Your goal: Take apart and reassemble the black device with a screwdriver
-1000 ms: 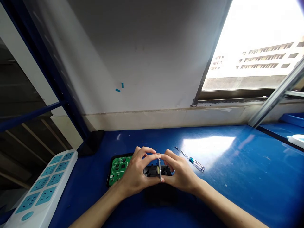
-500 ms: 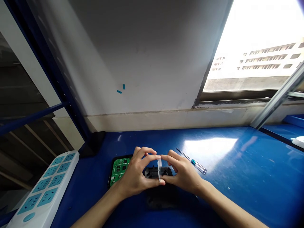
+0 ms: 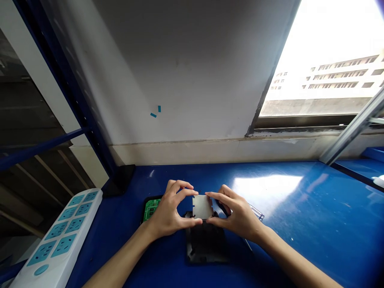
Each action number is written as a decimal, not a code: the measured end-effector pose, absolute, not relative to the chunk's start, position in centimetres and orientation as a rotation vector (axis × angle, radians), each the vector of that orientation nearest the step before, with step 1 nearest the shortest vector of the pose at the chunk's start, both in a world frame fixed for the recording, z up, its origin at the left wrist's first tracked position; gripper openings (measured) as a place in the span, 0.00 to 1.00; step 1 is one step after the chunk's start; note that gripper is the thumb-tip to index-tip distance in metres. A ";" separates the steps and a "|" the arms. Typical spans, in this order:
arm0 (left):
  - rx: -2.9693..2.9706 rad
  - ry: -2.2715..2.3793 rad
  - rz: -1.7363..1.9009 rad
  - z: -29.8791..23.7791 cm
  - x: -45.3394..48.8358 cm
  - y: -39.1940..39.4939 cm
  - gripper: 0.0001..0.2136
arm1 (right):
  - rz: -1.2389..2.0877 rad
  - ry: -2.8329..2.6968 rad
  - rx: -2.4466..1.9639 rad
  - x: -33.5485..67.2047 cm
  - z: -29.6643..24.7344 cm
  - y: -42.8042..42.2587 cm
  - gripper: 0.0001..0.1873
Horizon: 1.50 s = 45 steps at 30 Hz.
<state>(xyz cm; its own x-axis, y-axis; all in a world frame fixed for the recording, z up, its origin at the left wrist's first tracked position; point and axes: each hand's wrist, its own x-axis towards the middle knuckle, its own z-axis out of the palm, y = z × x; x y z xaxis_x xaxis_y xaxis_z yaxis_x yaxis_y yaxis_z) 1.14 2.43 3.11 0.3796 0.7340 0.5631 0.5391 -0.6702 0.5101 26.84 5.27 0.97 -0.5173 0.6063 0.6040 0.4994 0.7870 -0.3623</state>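
Between my two hands is a small, flat, whitish square plate (image 3: 203, 207) with little notches along its sides. My left hand (image 3: 172, 210) pinches its left edge between fingers and thumb. At the opposite edge, my right hand (image 3: 237, 210) grips it the same way. Below the plate a black plastic housing (image 3: 207, 244) lies on the blue table, its far end partly covered by the plate and my fingers. Left of it, a green circuit board (image 3: 150, 208) in a dark frame is partly hidden behind my left hand.
A screwdriver (image 3: 256, 211) lies mostly behind my right hand, and a thin rod (image 3: 249, 246) sits right of the housing. A white power strip (image 3: 64, 232) with blue sockets runs along the left side. A wall and a window (image 3: 321, 88) stand behind the blue table (image 3: 300, 240).
The plate has turned from nearly edge-on to showing its broad face. My hands have moved slightly apart around it, and more of the black housing shows below.
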 end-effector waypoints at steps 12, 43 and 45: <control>2.395 1.135 1.105 3.1 0.8 2.8 0.29 | 0.126 -2.216 -0.755 26.8 1.8 5.1 0.27; 2.471 1.122 1.008 2.6 0.7 2.9 0.30 | 0.057 -2.242 -0.682 26.8 2.3 4.6 0.27; 2.478 1.122 1.006 2.6 0.7 2.8 0.30 | 0.048 -2.237 -0.676 26.8 2.4 4.6 0.27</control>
